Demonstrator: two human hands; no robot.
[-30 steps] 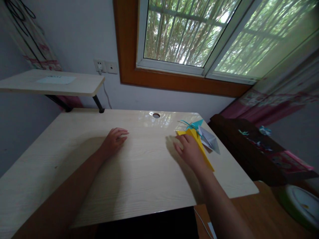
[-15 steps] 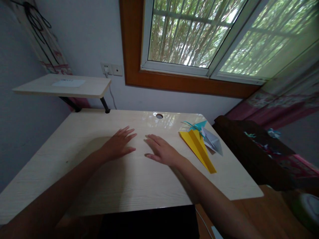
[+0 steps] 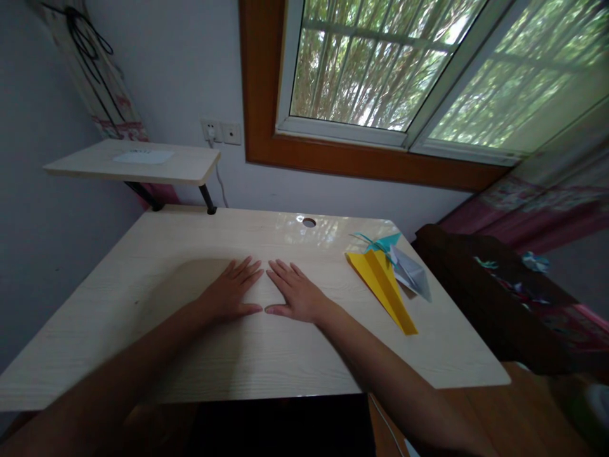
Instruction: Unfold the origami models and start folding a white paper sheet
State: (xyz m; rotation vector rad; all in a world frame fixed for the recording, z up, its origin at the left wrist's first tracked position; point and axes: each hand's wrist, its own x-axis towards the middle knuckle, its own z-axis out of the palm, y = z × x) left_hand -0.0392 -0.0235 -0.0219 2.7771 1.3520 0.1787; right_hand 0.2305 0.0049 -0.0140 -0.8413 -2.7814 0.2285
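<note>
My left hand (image 3: 231, 291) lies palm down on the pale wooden desk (image 3: 285, 362), its fingers stretched out and holding nothing. Beside it, my right hand (image 3: 295, 293) rests flat in the same way, with its thumb tip almost meeting the left thumb. To the right of my right hand is a folded yellow paper plane (image 3: 383, 289). Behind the plane lie a teal folded paper piece (image 3: 387, 242) with thin strands and a grey-white folded paper piece (image 3: 410, 273), the three partly overlapping. Neither hand touches the papers.
A raised shelf (image 3: 95, 162) on black posts stands at the back left, bearing a white sheet (image 3: 143, 157). The desktop has a round cable hole (image 3: 309, 223) near its back edge. Right of the desk is dark wooden furniture (image 3: 457, 279) with small items on it.
My hands have drawn closer together and settled flat, thumbs almost touching. The view has shifted slightly. The papers stay where they were on the desk.
</note>
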